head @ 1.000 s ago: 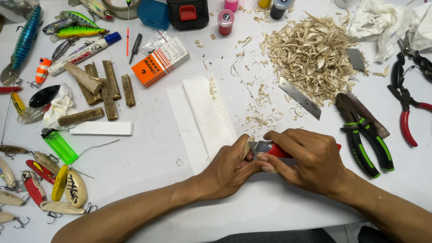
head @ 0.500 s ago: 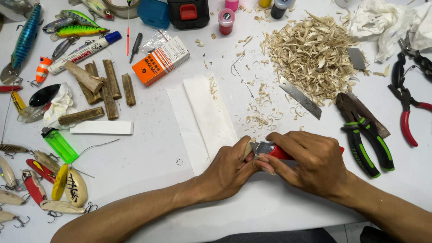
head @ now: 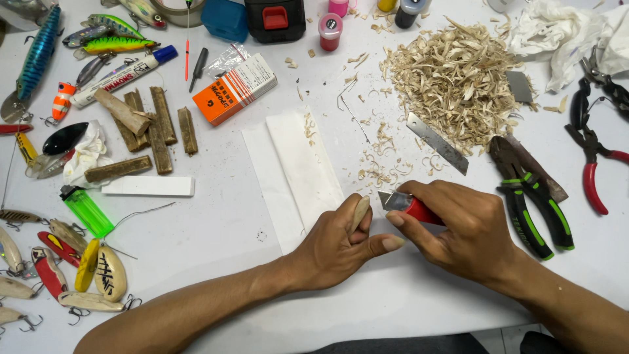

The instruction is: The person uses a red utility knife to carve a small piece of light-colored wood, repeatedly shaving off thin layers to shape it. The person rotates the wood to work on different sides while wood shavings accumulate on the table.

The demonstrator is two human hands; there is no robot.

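My left hand (head: 341,246) grips a small pale carved wooden piece (head: 359,213), its rounded tip poking up between the fingers. My right hand (head: 462,229) holds a red-handled utility knife (head: 406,204), its blade resting against the wood beside my left thumb. Both hands meet low on the white table, just below a folded white paper sheet (head: 295,170). A few curled shavings (head: 383,167) lie above the hands.
A big heap of wood shavings (head: 452,82) lies at the back right, with a loose blade (head: 437,143) below it. Green-handled pliers (head: 534,210) and red pliers (head: 593,157) sit at the right. Wooden sticks (head: 154,128), an orange box (head: 234,88), a green lighter (head: 85,210) and several fishing lures (head: 72,275) fill the left.
The hands stay in nearly the same place; the knife has shifted slightly against the wooden piece. Nothing else on the table has moved.
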